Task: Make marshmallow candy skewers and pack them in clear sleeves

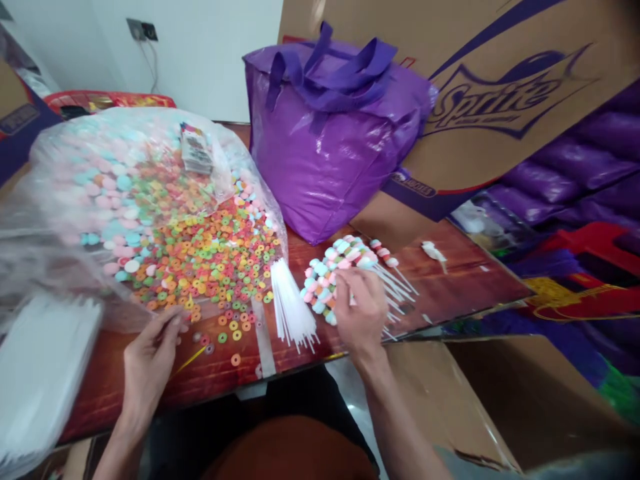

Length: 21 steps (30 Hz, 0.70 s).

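Note:
My left hand (150, 353) hovers at the front edge of a spread of colourful ring-shaped candies (220, 247), its thumb and fingers pinched together. Whatever sits between those fingertips is too small to make out. On the right, my right hand (363, 307) is closed at a pile of candy skewers (340, 253), pastel marshmallows and rings threaded on white sticks. Its fingers grip a skewer against the pile, partly hiding it. A fan of bare white sticks (290, 307) lies between my hands. Pink, blue and white marshmallows (107, 200) surround the rings inside a clear plastic bag (65, 140).
Behind stands a purple tote bag (330, 147) against a large cardboard box (480, 100). Clear plastic sleeves (45, 373) are stacked at left. A yellow strip (191, 360) and loose rings lie near the table's front edge. An open carton (450, 387) sits below right.

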Tool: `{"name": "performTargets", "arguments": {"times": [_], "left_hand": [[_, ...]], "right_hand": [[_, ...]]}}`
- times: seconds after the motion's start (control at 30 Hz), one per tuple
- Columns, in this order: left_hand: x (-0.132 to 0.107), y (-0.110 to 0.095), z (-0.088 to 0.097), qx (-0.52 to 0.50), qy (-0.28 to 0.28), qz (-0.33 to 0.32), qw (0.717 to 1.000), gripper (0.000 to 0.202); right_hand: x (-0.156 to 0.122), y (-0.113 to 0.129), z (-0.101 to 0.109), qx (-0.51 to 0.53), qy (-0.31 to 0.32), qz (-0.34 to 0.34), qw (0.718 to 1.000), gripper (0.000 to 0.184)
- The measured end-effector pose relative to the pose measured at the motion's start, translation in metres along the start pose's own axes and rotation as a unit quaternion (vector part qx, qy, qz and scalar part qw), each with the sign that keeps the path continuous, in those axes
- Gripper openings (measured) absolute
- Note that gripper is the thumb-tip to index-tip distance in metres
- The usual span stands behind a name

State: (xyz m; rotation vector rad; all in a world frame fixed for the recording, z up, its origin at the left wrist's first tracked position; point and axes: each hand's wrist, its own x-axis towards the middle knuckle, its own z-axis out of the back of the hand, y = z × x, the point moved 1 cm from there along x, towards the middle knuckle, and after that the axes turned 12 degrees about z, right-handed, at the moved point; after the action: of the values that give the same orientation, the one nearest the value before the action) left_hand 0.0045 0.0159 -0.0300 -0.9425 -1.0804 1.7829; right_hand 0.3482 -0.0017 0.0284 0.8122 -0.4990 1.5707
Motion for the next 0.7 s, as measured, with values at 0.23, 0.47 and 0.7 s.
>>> {"name": "performTargets", "arguments": {"times": [0.23,0.47,0.7], "left_hand": [[-0.004,-0.002,0.009,0.028,-0.011,-0.039,0.999,0.034],[-0.001,0.001,0.014,0.089,-0.002,-0.074,0.993,0.025],[0.011,-0.018,0.005,0.209,0.000,-0.183,0.961,0.019]], "right_hand": [[-0.029,0.055,-0.044,-0.021,0.252,-0.010,0.967,0.014],[-0.027,0.064,-0.059,-0.070,0.320,-0.023,0.945,0.017],[-0.027,0.053,-0.064,-0.016,0.312,-0.034,0.949,0.023]]}}
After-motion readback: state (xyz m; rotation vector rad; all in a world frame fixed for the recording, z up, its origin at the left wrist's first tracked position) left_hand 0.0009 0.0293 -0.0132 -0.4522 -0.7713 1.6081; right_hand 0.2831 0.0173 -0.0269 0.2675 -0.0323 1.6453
